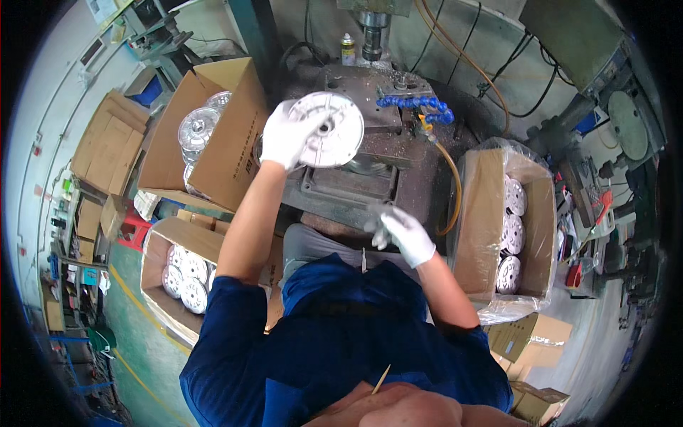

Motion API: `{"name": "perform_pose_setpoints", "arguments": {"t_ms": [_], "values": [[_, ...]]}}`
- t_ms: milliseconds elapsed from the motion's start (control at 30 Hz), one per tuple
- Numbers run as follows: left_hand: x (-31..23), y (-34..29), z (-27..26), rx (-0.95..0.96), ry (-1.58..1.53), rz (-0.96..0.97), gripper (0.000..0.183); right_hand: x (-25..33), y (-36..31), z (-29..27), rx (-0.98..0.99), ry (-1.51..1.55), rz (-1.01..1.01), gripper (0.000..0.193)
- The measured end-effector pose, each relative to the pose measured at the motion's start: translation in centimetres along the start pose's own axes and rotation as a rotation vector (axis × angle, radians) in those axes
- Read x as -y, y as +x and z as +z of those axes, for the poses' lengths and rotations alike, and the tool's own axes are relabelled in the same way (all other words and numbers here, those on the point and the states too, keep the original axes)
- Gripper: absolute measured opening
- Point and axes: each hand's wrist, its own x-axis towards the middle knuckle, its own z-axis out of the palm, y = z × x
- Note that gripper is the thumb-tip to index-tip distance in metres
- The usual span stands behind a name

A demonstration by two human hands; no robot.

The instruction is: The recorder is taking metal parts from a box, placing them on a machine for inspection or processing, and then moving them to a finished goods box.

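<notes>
My left hand [286, 136], in a white glove, grips a round silvery cast-metal disc [340, 136] by its left side. The disc is tilted up over the machine's table, showing ribs and a hole in its middle. In a white glove too, my right hand [404, 236] hovers low in front of the machine table's near edge, apart from the disc. Its fingers are smeared by motion, so whether they hold anything is unclear. Beneath the disc lies the grey machine bed [341, 204], partly hidden by it. A drill spindle [372, 39] hangs at the back.
A blue jointed coolant hose [413, 104] crosses the machine's right side. A carton [235, 153] with similar discs stands at left, another carton [158, 245] below it. On the right is a plastic-lined carton [478, 213] of discs. A spray can [348, 51] stands behind.
</notes>
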Motion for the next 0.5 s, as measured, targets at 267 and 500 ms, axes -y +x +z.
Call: {"name": "perform_pose_setpoints", "arguments": {"t_ms": [267, 500], "values": [[1.4, 8.5, 5.0, -0.064, 0.329, -0.097, 0.054, -6.5, -4.3, -1.3, -0.08, -0.031, 0.194, 0.035], [0.6, 9.3, 4.7, 0.152, 0.345, -0.161, 0.073, -8.4, -5.7, -3.3, -0.2, -0.128, 0.254, 0.036]]}}
